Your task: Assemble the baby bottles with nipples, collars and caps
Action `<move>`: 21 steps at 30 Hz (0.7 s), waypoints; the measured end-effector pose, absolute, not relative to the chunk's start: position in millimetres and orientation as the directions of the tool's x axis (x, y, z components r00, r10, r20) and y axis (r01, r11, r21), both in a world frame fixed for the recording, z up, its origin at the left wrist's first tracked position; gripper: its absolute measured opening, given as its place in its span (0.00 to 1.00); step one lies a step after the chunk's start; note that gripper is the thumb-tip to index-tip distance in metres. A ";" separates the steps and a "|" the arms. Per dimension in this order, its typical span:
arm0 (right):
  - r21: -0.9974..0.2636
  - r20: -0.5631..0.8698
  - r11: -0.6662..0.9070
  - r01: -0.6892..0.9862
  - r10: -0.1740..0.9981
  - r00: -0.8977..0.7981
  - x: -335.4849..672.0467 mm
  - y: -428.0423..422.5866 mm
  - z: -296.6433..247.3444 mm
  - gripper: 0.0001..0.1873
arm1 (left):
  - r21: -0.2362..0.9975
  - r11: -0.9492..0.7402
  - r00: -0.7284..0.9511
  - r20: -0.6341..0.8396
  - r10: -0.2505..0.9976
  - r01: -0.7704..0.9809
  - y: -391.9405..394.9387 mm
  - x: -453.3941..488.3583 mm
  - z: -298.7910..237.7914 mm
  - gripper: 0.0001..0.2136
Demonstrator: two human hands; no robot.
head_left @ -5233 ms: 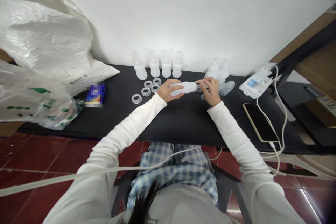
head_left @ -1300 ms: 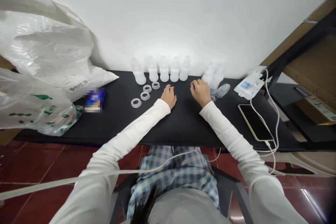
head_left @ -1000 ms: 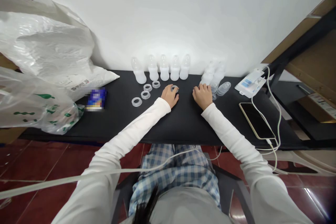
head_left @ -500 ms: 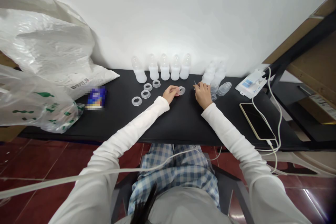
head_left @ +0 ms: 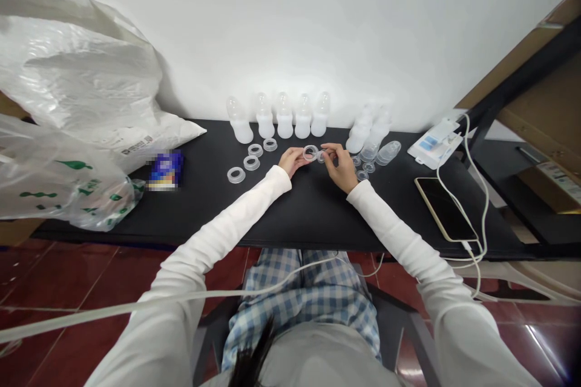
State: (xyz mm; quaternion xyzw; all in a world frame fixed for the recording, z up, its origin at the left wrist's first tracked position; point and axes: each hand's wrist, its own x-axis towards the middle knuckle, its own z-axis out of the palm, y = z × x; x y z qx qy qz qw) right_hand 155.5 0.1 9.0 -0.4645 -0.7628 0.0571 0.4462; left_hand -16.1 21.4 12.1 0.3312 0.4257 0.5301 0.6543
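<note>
My left hand [head_left: 294,161] pinches a translucent bottle collar ring [head_left: 310,147] by its left side, above the black table. Just right of the ring, my right hand [head_left: 341,169] has a small clear bottle nipple [head_left: 322,157] between thumb and fingers, close to the ring's edge. More clear nipples [head_left: 369,167] lie right of my right hand. Several loose collar rings [head_left: 236,181] rest left of my left hand. Behind, along the wall, stands a row of white baby bottles [head_left: 285,126] with clear domed caps. Further bottles [head_left: 355,141] and clear caps [head_left: 388,153] are grouped at right.
A large white plastic bag [head_left: 91,78] and a clear bag with green print [head_left: 77,184] fill the left end, beside a blurred blue packet [head_left: 166,169]. At right are a white box [head_left: 434,144], a phone [head_left: 445,208] and white cables [head_left: 485,205].
My right hand has moved left from the nipples at right, bringing one nipple beside the ring. My left hand still holds the ring, now turned more face-on.
</note>
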 end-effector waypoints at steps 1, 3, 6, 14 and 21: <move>-0.517 0.618 0.559 0.648 0.767 -0.169 154.3 0.9 7.1 0.15 | 0.898 0.203 0.084 -0.185 0.979 -0.390 20.9 -15.6 11.8 0.07; -0.525 0.604 0.550 0.650 0.779 -0.170 153.1 2.7 4.7 0.13 | 0.925 0.163 0.099 -0.137 0.986 -0.342 19.9 -14.7 10.9 0.07; -0.496 0.599 0.525 0.692 0.784 -0.166 152.7 4.3 3.8 0.10 | 0.957 0.116 0.176 -0.070 0.982 -0.266 17.7 -13.4 9.4 0.09; -0.549 0.656 0.501 0.669 0.754 -0.026 153.0 6.8 1.1 0.17 | 0.964 0.041 0.283 0.036 0.958 -0.263 12.5 -10.9 5.9 0.18; -0.763 0.436 0.444 0.469 0.890 -0.133 148.5 -1.5 7.7 0.15 | 0.982 -0.094 0.189 0.124 0.974 -0.163 8.1 -11.1 5.6 0.16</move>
